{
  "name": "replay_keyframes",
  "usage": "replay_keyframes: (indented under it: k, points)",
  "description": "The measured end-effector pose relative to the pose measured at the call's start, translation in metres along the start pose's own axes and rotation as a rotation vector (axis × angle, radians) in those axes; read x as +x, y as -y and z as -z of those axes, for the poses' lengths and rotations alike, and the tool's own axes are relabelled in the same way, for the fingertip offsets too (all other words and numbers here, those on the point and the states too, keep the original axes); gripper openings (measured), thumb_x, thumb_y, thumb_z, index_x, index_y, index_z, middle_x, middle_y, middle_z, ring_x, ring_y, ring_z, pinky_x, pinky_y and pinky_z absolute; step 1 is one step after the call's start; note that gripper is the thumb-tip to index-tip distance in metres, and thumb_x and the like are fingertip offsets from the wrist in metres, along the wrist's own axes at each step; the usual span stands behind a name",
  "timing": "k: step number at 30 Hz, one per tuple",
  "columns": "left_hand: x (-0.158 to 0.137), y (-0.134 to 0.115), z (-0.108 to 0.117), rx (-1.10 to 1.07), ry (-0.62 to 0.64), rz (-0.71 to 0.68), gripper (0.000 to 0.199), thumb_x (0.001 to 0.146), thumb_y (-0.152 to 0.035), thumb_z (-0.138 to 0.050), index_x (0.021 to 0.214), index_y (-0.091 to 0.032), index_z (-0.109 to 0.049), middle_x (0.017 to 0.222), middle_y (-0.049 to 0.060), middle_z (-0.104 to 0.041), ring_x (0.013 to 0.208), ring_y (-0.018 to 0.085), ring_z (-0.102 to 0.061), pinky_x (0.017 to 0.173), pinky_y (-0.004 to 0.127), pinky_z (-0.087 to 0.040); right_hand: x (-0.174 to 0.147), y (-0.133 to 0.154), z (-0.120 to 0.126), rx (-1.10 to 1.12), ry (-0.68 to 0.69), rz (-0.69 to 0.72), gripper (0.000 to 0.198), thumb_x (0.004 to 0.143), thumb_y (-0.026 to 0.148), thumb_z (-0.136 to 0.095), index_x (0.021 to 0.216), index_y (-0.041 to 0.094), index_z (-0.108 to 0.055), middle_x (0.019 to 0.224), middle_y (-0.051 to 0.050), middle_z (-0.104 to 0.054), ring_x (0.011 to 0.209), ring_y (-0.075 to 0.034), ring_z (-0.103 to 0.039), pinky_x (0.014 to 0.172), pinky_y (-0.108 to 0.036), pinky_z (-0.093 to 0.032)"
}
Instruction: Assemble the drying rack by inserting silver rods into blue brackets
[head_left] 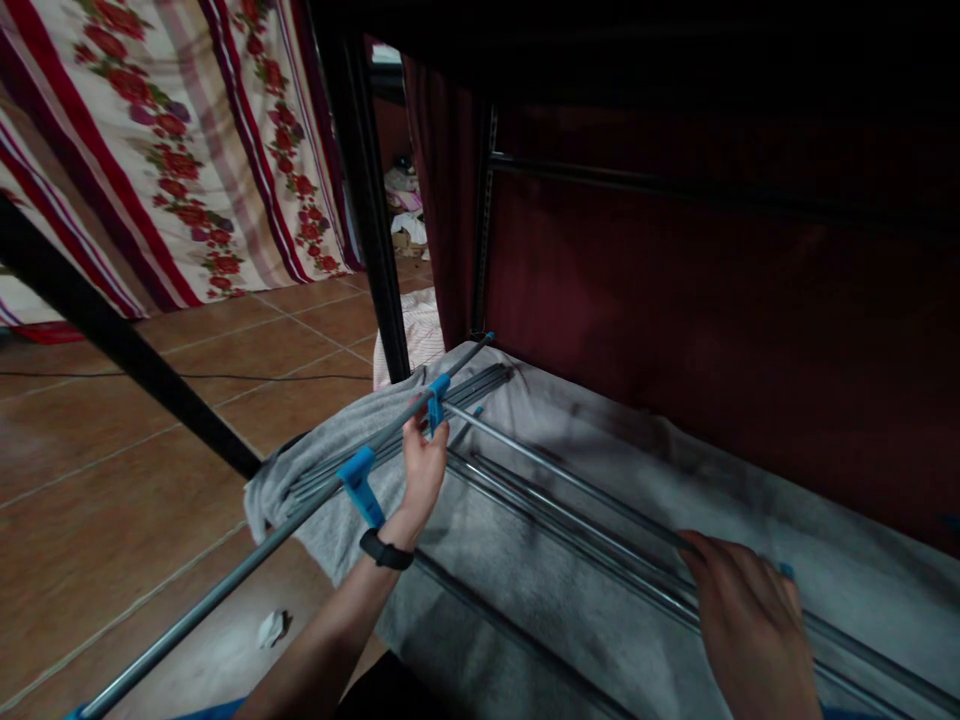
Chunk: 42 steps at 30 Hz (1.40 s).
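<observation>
A long grey metal tube (pixel 292 525) runs diagonally from the lower left towards the back and carries two blue plastic connectors. My left hand (pixel 424 465), with a black band on its wrist, is closed around the farther blue connector (pixel 436 393). The nearer blue connector (pixel 356 468) sits on the same tube beside my left wrist. From the farther connector a thinner metal tube (pixel 555 462) reaches right, and my right hand (pixel 754 620) is closed over its other end. Below it, several loose metal tubes (pixel 525 505) lie on a grey blanket (pixel 592 640).
More thin tubes (pixel 480 382) are bundled at the blanket's far left edge. Black metal posts (pixel 367 220) and a dark red curtain (pixel 675 330) surround the bed. A floral striped cloth (pixel 172 150) hangs beyond the tiled floor (pixel 112 480), where a crumpled white scrap (pixel 271 628) lies.
</observation>
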<state>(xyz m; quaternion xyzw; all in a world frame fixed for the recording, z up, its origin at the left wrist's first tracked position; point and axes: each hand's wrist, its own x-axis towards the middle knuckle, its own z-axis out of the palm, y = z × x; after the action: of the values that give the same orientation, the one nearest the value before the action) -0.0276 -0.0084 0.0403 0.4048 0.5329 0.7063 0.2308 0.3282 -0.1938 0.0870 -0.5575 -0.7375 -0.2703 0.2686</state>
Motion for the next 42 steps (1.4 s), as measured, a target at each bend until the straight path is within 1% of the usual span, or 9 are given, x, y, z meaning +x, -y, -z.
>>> replay_keyframes:
  k: [3,6,9,15,19,22,28,33,42]
  points:
    - [0.012,0.003,-0.005,0.033,0.088,-0.083,0.035,0.083,-0.031,-0.066,0.116,-0.019,-0.063,0.118,0.011,-0.068,0.117,0.027,-0.062,0.113,0.046,-0.042,-0.001,0.001,0.003,0.016,-0.005,-0.009,0.033,0.110,0.038,-0.039,0.123,0.018,-0.062,0.104,-0.009,-0.071,0.096,-0.025,-0.064,0.086,-0.040,-0.043]
    - [0.016,0.005,-0.008,0.069,0.086,-0.141,0.031,0.089,-0.040,-0.062,0.110,-0.019,-0.066,0.108,0.010,-0.070,0.106,0.027,-0.064,0.107,0.045,-0.047,-0.001,0.000,0.006,0.025,-0.006,-0.030,0.032,0.109,0.038,-0.041,0.122,0.019,-0.063,0.104,-0.009,-0.071,0.095,-0.025,-0.065,0.086,-0.039,-0.044]
    - [0.017,0.005,-0.008,0.115,0.069,-0.148,0.031,0.092,-0.044,-0.058,0.107,-0.018,-0.067,0.102,0.009,-0.070,0.098,0.026,-0.065,0.100,0.045,-0.050,-0.001,-0.001,0.007,0.028,-0.011,-0.032,0.032,0.109,0.038,-0.041,0.122,0.019,-0.063,0.105,-0.009,-0.071,0.095,-0.025,-0.065,0.086,-0.039,-0.044]
    - [0.017,0.004,-0.008,0.119,0.078,-0.166,0.031,0.093,-0.046,-0.057,0.105,-0.019,-0.067,0.104,0.009,-0.070,0.100,0.027,-0.065,0.101,0.043,-0.050,0.001,-0.002,0.006,0.061,-0.018,-0.021,0.032,0.109,0.039,-0.041,0.120,0.020,-0.064,0.101,-0.009,-0.071,0.092,-0.024,-0.066,0.087,-0.039,-0.043]
    - [0.016,0.002,-0.009,0.113,0.091,-0.180,0.032,0.093,-0.047,-0.056,0.107,-0.019,-0.067,0.111,0.010,-0.070,0.110,0.028,-0.063,0.107,0.044,-0.047,0.001,-0.002,0.006,0.060,-0.020,-0.030,0.032,0.109,0.039,-0.041,0.120,0.020,-0.064,0.100,-0.009,-0.071,0.090,-0.024,-0.066,0.085,-0.038,-0.043]
    - [0.016,0.000,-0.008,0.113,0.113,-0.172,0.032,0.094,-0.046,-0.055,0.108,-0.019,-0.067,0.115,0.012,-0.070,0.111,0.029,-0.063,0.106,0.045,-0.047,0.000,-0.002,0.007,0.052,-0.021,-0.025,0.032,0.109,0.039,-0.041,0.119,0.019,-0.064,0.100,-0.009,-0.071,0.089,-0.024,-0.066,0.083,-0.038,-0.043]
    - [0.017,-0.002,-0.009,0.084,0.123,-0.157,0.031,0.093,-0.046,-0.057,0.106,-0.020,-0.067,0.110,0.010,-0.072,0.109,0.028,-0.064,0.106,0.043,-0.048,-0.002,0.001,0.011,0.044,-0.010,-0.027,0.033,0.109,0.039,-0.040,0.121,0.020,-0.064,0.104,-0.009,-0.072,0.093,-0.025,-0.066,0.085,-0.039,-0.043]
    - [0.019,-0.001,-0.008,0.115,0.138,-0.166,0.031,0.093,-0.041,-0.055,0.108,-0.017,-0.068,0.108,0.012,-0.072,0.105,0.028,-0.065,0.102,0.045,-0.051,-0.002,0.002,0.013,0.031,-0.022,-0.007,0.032,0.109,0.038,-0.041,0.121,0.020,-0.064,0.103,-0.009,-0.072,0.093,-0.025,-0.066,0.084,-0.039,-0.043]
    - [0.018,0.000,-0.008,0.086,0.150,-0.174,0.030,0.093,-0.045,-0.056,0.104,-0.019,-0.067,0.101,0.009,-0.071,0.112,0.029,-0.064,0.108,0.047,-0.048,-0.002,-0.003,0.007,0.021,-0.015,0.025,0.029,0.108,0.032,-0.042,0.122,0.018,-0.064,0.102,-0.009,-0.070,0.092,-0.024,-0.065,0.083,-0.039,-0.043]
